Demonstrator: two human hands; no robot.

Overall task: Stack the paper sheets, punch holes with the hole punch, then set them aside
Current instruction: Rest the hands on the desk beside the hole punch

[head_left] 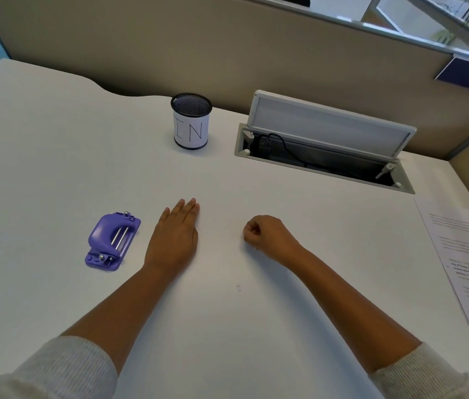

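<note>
- Knitted pale sleeves (63,367) sit nearest, pushed up both forearms, probably to keep the cuffs clear of the work.
- Two tiny paper dots (238,288) lie on the white surface (54,168) between the arms; I judge them punch waste, so the punching looks done.
- Left hand (174,239) rests flat, fingers (187,207) spread out straight and holding nothing, just beside the purple hole punch (112,241).
- Right hand (268,236) is curled into a loose fist; nothing shows in it.
- Paper sheets (463,260) lie stacked at the right edge, well apart from both hands, apparently set aside.
- Farther back, a mesh cup (191,120) labelled "IN" looks empty.
- An open cable hatch (322,145) holds a plugged-in cord.
</note>
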